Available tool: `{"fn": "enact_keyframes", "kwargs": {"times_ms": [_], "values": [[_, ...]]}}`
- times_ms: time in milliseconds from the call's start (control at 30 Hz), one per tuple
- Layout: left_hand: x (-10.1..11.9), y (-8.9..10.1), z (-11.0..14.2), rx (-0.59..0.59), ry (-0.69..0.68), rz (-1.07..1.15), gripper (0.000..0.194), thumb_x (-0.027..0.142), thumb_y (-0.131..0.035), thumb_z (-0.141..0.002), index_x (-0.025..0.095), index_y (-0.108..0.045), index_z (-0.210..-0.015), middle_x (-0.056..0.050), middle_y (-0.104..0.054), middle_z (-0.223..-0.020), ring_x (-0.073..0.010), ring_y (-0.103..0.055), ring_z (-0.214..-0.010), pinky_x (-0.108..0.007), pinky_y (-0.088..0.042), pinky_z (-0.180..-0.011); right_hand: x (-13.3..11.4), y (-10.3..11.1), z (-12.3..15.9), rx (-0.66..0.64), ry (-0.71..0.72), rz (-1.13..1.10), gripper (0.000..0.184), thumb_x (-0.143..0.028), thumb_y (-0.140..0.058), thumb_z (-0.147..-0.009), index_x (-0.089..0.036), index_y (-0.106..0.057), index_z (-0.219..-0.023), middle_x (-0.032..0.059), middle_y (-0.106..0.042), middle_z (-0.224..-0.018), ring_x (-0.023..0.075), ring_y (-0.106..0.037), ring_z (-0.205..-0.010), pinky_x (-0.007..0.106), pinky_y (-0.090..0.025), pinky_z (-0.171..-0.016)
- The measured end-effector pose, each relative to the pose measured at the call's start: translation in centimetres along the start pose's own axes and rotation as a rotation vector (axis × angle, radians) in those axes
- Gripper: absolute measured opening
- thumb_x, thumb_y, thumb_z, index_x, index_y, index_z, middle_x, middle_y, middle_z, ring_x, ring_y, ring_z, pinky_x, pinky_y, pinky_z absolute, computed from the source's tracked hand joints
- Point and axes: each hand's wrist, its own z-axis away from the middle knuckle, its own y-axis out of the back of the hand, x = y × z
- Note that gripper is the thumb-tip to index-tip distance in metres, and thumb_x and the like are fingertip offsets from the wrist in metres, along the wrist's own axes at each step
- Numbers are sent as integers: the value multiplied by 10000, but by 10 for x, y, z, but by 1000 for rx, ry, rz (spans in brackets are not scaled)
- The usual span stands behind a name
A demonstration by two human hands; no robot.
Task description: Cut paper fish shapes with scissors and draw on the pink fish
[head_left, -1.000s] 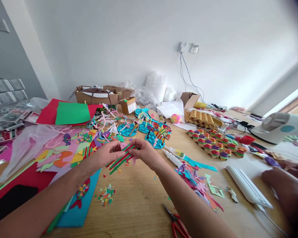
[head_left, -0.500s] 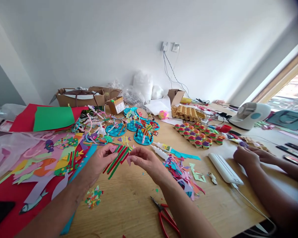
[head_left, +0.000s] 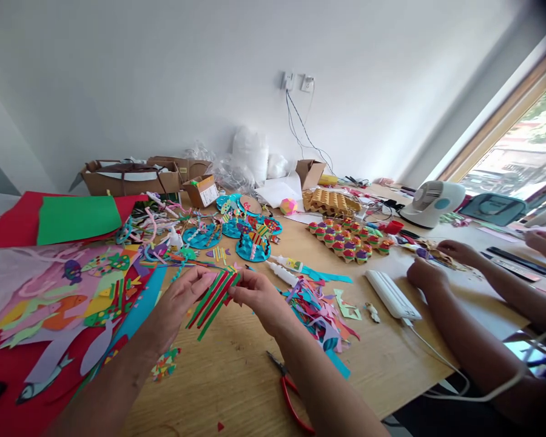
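A paper fish with red and green strips (head_left: 212,300) is held just above the wooden table (head_left: 236,376), near its middle. My left hand (head_left: 177,303) pinches its left side with thumb and fingers. My right hand (head_left: 259,297) pinches the upper right end of the strips. Both hands are closed on the piece. Small paper bits (head_left: 164,365) lie below my left wrist.
Red-handled scissors (head_left: 287,388) lie by my right forearm. Two glue bottles (head_left: 282,271), a heap of paper offcuts (head_left: 321,306), blue craft discs (head_left: 250,243), painted egg trays (head_left: 350,240) and coloured sheets (head_left: 73,218) crowd the table. Another person's hands (head_left: 430,270) work at the right, beside a white fan (head_left: 430,203).
The view has swung to the right, showing more of the window and the other person's arms. My hands still hold the striped piece, now closer together on it.
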Motion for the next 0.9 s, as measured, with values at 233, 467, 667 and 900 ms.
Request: {"fn": "enact_keyframes", "kwargs": {"times_ms": [233, 467, 667, 900], "values": [[-8, 5, -9, 36, 7, -17, 108, 278, -599, -711, 197, -542, -669, 67, -498, -589, -110, -508, -592, -198, -395, -574, 0, -3, 2, -26, -10, -76, 141, -245, -627, -601, -167, -559, -697, -25, -567, -647, 112, -487, -603, 234, -335, -580], [-14, 5, -12, 18, -22, -48, 105, 279, -584, -745, 192, -560, -692, 52, -505, -627, -106, -484, -608, -198, -393, -583, 5, 2, -4, -3, 32, -46, 123, -257, -613, -654, -161, -547, -691, -33, -539, -601, 85, -422, -527, 221, -281, -502], [-1, 37, -10, 64, -75, 118, 191, 357, -534, -795, 199, -621, -857, -5, -610, -800, -152, -568, -807, -270, -452, -791, 8, 11, -3, 79, 114, -118, 94, -238, -628, -662, -171, -562, -667, -40, -550, -559, 86, -433, -510, 217, -293, -494], [-13, 67, 4, -77, -37, -535, 164, 316, -544, -743, 236, -671, -809, -13, -692, -803, -197, -626, -782, -279, -480, -707, 15, 20, 8, 177, 149, -160, 72, -226, -630, -702, -177, -578, -690, -39, -562, -574, 92, -462, -543, 214, -299, -514]]}}
